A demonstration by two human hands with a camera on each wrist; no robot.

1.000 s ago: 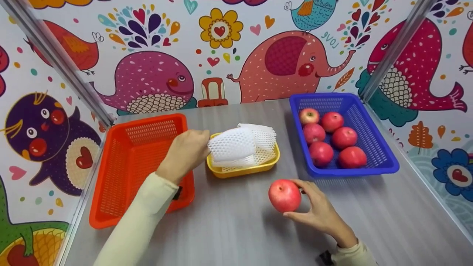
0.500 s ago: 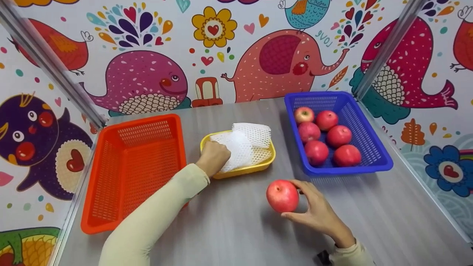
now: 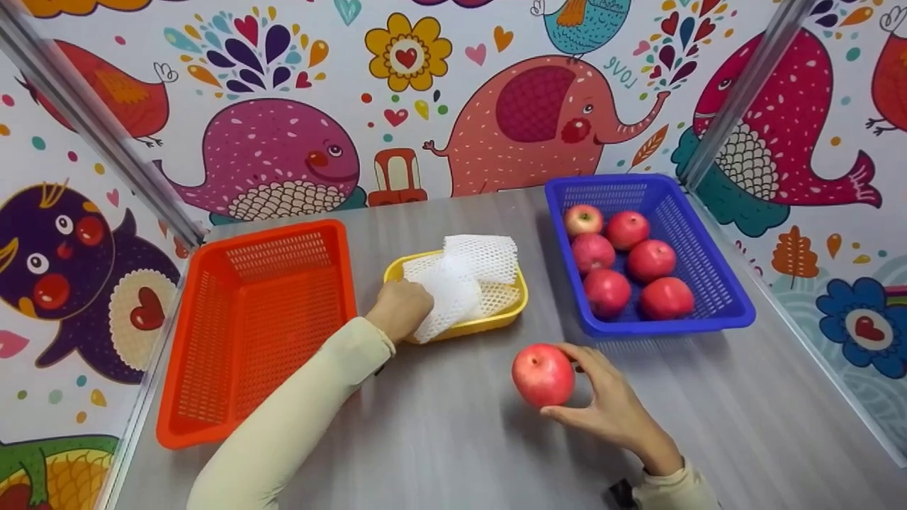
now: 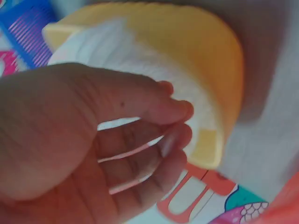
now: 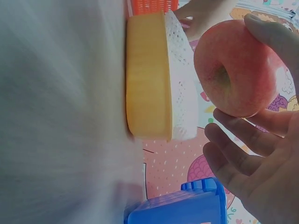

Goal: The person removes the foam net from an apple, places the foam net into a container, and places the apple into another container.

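Note:
My left hand is at the left side of a small yellow basket, thumb and fingertips pinched together at the edge of a white foam fruit net. In the left wrist view, the fingertips meet in front of the white foam, and the pinched edge is mostly hidden. More foam netting lies in the basket. My right hand holds a red apple between thumb and fingers, above the table in front of the yellow basket. The right wrist view shows the apple with its stem hollow facing the camera.
A blue basket with several red apples stands at the right. At the left is a red-orange basket with nothing seen inside. Cartoon-printed walls and metal posts enclose the grey table.
My left hand moved right onto the foam net, then slightly back left. The net's near corner now hangs over the yellow basket's front rim. My right hand keeps its hold on the apple.

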